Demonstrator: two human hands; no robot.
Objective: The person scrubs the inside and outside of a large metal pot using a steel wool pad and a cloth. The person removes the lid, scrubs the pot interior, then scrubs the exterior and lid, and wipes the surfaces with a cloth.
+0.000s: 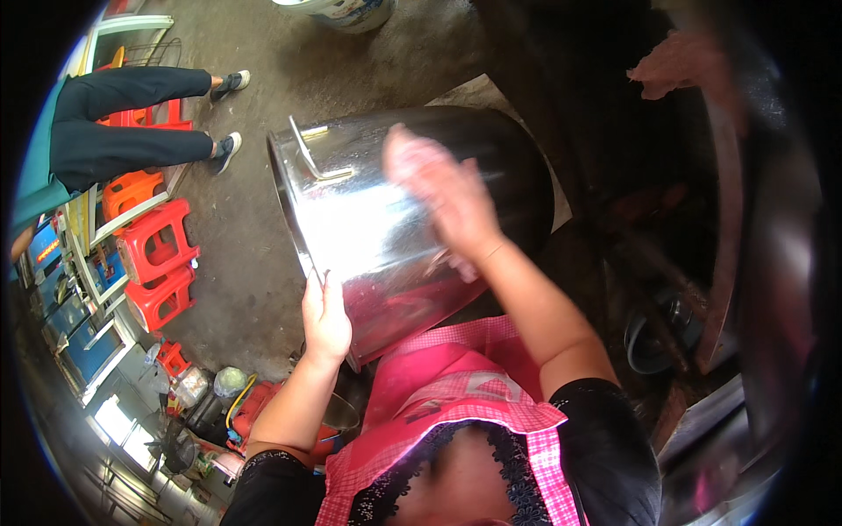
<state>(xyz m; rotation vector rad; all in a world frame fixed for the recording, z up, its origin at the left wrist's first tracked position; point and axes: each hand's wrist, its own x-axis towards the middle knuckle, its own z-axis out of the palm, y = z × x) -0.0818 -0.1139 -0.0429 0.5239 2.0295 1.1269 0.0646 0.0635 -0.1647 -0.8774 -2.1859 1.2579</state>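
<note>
A large stainless steel pot [408,243] lies tilted on its side in front of me, its mouth facing left. A bar handle [306,154] stands out from its wall near the rim. My left hand [327,319] grips the rim, thumb and fingers on either side of the edge. Over the shiny outer wall is my right hand [447,187], blurred by motion, fingers stretched out and thumb apart. No object shows in it; whether it touches the steel I cannot tell. The pot's inside is hidden. A pink apron [434,375] hangs close against the pot's lower side.
A board [562,204] lies under the pot's base end. Another person [131,118] stands at left, beside red plastic stools [158,243]. A bucket [348,13] stands on the concrete floor [237,263] at the top. At right are dark metal equipment and a basin [641,342].
</note>
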